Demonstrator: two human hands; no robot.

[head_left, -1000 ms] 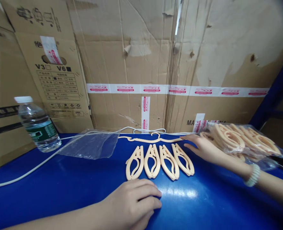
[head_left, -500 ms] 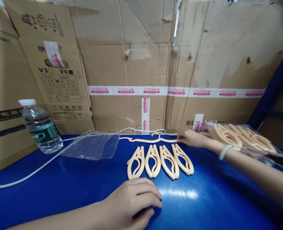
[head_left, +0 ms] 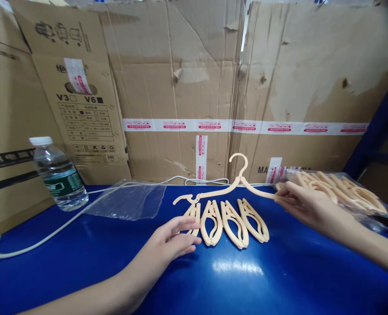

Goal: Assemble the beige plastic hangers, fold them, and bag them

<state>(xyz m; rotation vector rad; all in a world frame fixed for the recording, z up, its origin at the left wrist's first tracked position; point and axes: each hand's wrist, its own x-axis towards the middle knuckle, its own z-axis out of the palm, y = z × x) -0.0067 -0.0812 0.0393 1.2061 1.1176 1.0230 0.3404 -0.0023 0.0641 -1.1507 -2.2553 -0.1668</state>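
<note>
An unfolded cream plastic clothes hanger is raised off the blue table, its hook pointing up. My right hand pinches the right end of its arm. The hanger's left end hangs free, above the row of folded hangers. Several folded hangers of the same kind, such as this one, lie side by side below it. My left hand hovers in front of the leftmost folded hanger and partly hides it. Its fingers are stretched out and apart, holding nothing.
A bag of folded hangers lies at the right, over a dark object. An empty clear plastic bag and a white cable are on the left, near a water bottle. Cardboard sheets stand along the back.
My right hand has lifted the unfolded hanger from the back of the table and moved right, bringing its hook upright. My left hand has risen off the table and opened toward the folded hangers.
</note>
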